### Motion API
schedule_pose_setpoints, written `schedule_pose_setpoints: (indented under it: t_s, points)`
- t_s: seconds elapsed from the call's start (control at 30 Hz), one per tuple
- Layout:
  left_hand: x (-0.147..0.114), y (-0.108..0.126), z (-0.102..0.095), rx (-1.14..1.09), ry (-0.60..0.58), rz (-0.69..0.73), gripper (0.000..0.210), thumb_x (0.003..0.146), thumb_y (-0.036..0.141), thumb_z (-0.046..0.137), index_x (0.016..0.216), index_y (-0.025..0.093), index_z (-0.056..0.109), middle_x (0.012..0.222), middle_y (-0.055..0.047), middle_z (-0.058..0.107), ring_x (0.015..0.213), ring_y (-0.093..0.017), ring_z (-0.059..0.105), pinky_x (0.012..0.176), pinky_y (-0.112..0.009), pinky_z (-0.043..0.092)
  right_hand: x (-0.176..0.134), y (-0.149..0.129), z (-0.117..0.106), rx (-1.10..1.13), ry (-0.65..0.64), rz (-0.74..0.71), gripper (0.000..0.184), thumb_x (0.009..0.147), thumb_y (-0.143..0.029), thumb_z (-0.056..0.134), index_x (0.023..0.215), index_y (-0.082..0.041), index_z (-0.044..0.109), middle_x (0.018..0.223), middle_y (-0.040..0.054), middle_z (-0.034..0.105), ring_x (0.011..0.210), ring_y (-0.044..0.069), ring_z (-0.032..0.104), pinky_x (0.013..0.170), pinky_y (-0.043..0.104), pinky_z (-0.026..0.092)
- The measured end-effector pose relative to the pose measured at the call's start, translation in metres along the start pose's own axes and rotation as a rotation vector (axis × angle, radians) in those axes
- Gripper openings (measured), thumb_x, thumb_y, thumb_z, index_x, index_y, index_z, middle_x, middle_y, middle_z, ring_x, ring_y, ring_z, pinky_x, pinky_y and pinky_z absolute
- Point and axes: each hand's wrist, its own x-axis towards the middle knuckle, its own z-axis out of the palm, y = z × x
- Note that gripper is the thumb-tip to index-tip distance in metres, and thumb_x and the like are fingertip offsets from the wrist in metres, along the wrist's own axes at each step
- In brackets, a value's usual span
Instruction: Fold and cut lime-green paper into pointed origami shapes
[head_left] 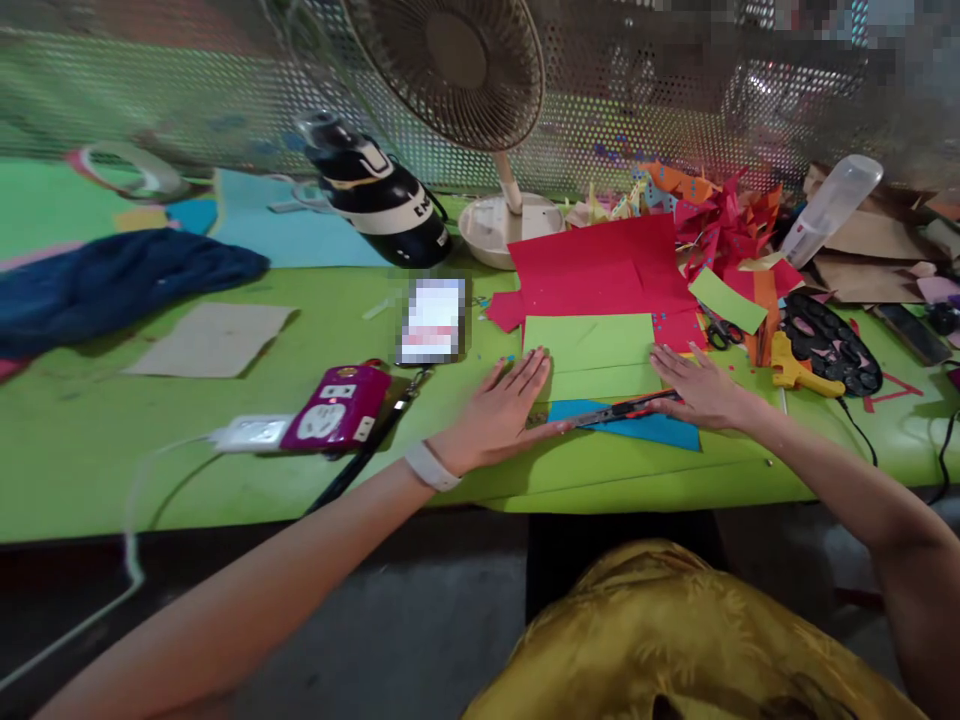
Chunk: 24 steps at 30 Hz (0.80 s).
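Mustard top (675, 630) closest to camera. Green paper (600, 345) on table (337, 490), left hand (510, 410) and right hand (701, 390) apart, fingers flat at its left and right edges, no clamping. Craft knife (622, 411) just near side, over blue paper (671, 432), between thumbs: careless slide could nick one imo. Uneven pressure might skew sheet. Red sheet (600, 265) far side. Fan (457, 50) beyond: if running (can't tell), could lift loose paper.
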Motion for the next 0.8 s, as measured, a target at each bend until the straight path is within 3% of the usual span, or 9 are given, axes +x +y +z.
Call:
schedule_pose_setpoints:
  t_s: [0.2, 0.3, 0.4, 0.5, 0.57, 0.67, 0.8]
  points:
    - [0.005, 0.0, -0.016, -0.065, -0.014, -0.022, 0.095, 0.09, 0.077, 0.017, 0.153, 0.007, 0.033, 0.16, -0.021, 0.031, 0.149, -0.033, 0.028, 0.121, -0.05, 0.017, 0.001, -0.001, -0.006, -0.027, -0.026, 0.014, 0.092, 0.093, -0.075, 0.02, 0.155, -0.008, 0.029, 0.16, 0.0188, 0.027, 0.15, 0.031, 0.026, 0.123, 0.054, 0.014]
    - [0.027, 0.012, -0.04, -0.086, 0.092, -0.11, 0.077, 0.091, 0.074, 0.031, 0.127, 0.014, 0.063, 0.147, -0.02, 0.05, 0.136, -0.036, 0.046, 0.114, -0.049, 0.031, 0.002, -0.003, -0.008, -0.051, -0.017, 0.011, 0.09, 0.093, -0.074, 0.02, 0.154, -0.008, 0.031, 0.16, 0.0195, 0.028, 0.149, 0.031, 0.027, 0.123, 0.054, 0.017]
    - [0.062, 0.031, -0.06, -0.201, 0.144, -0.182, 0.052, 0.094, 0.059, 0.043, 0.103, 0.015, 0.07, 0.115, -0.017, 0.07, 0.106, -0.031, 0.064, 0.094, -0.042, 0.047, 0.001, -0.004, -0.007, -0.073, -0.004, 0.01, 0.087, 0.094, -0.072, 0.023, 0.155, -0.01, 0.031, 0.16, 0.0186, 0.029, 0.149, 0.031, 0.027, 0.122, 0.055, 0.018]
    - [0.099, 0.046, -0.065, -0.41, -0.015, -0.181, 0.049, 0.09, 0.059, 0.052, 0.077, 0.015, 0.069, 0.078, -0.011, 0.073, 0.079, -0.025, 0.068, 0.076, -0.035, 0.05, 0.0, -0.004, -0.006, -0.091, -0.015, 0.024, 0.087, 0.095, -0.071, 0.026, 0.154, -0.009, 0.031, 0.16, 0.0193, 0.027, 0.15, 0.031, 0.025, 0.122, 0.055, 0.019]
    - [0.118, 0.051, -0.059, -0.631, -0.194, -0.179, 0.056, 0.084, 0.065, 0.058, 0.058, 0.016, 0.063, 0.059, -0.009, 0.068, 0.062, -0.02, 0.066, 0.068, -0.032, 0.051, 0.0, -0.006, -0.005, -0.09, -0.017, 0.032, 0.086, 0.095, -0.07, 0.028, 0.154, -0.008, 0.031, 0.16, 0.0198, 0.026, 0.15, 0.031, 0.025, 0.122, 0.055, 0.02]
    - [0.131, 0.049, -0.047, -0.837, -0.329, -0.228, 0.058, 0.072, 0.067, 0.069, 0.046, 0.017, 0.057, 0.05, -0.007, 0.063, 0.053, -0.017, 0.063, 0.062, -0.031, 0.052, -0.001, -0.007, -0.004, -0.075, 0.001, 0.044, 0.086, 0.095, -0.07, 0.03, 0.155, -0.01, 0.031, 0.161, 0.0185, 0.026, 0.15, 0.031, 0.025, 0.122, 0.054, 0.021]
    - [0.135, 0.043, -0.04, -0.918, -0.397, -0.291, 0.057, 0.067, 0.066, 0.074, 0.045, 0.016, 0.059, 0.05, -0.008, 0.063, 0.052, -0.018, 0.063, 0.063, -0.035, 0.054, -0.001, -0.007, -0.003, -0.069, 0.011, 0.043, 0.088, 0.094, -0.073, 0.027, 0.154, -0.009, 0.031, 0.161, 0.0182, 0.026, 0.15, 0.031, 0.024, 0.122, 0.053, 0.02]
